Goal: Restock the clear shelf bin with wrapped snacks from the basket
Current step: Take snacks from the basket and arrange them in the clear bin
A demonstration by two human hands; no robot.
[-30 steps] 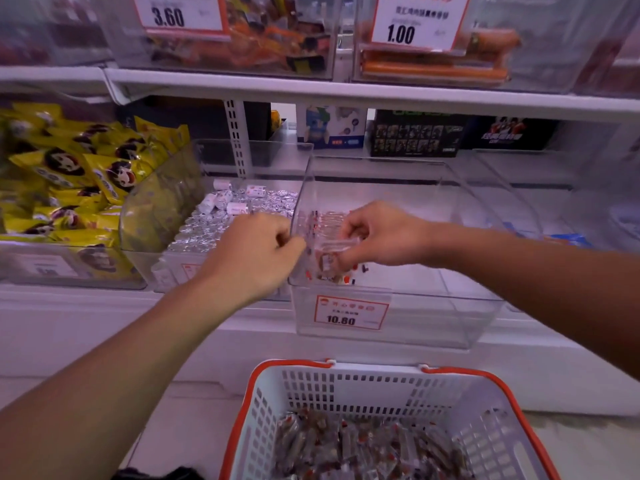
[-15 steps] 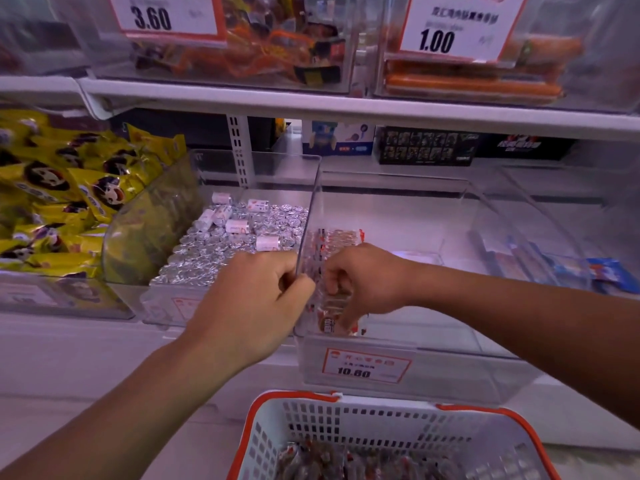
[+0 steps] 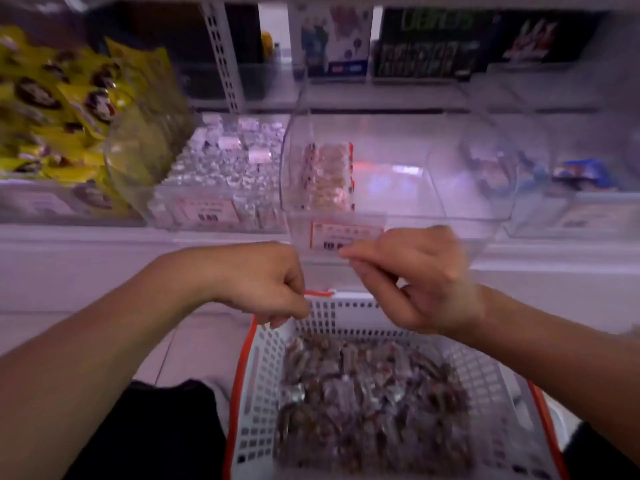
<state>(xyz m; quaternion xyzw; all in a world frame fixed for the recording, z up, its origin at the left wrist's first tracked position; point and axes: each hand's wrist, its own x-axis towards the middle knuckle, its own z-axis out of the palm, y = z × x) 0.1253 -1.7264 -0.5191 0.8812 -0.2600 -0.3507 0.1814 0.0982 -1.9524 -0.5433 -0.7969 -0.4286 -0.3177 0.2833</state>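
The clear shelf bin [image 3: 450,206] sits on the shelf with a short row of wrapped snacks [image 3: 329,178] against its left wall; the rest of it is bare. Below it stands a white basket [image 3: 332,313] with an orange rim, holding a heap of dark wrapped snacks [image 3: 367,393]. My left hand [image 3: 263,285] hangs over the basket's far left corner, fingers curled downward, and nothing shows in them. My right hand [image 3: 412,282] is in front of the bin's price label, fingers loosely bent and blurred, with nothing visible in it.
A neighbouring clear bin [image 3: 221,174] to the left holds silver-wrapped sweets. Yellow snack bags [image 3: 62,109] fill the far left. Another clear bin [image 3: 571,195] stands to the right. Boxed goods [image 3: 433,43] line the back of the shelf. Dark clothing [image 3: 166,427] shows at the bottom left.
Both hands have come down out of the bin to just above the basket. The snack my right hand was placing now stays in the row. The view has tilted downward.
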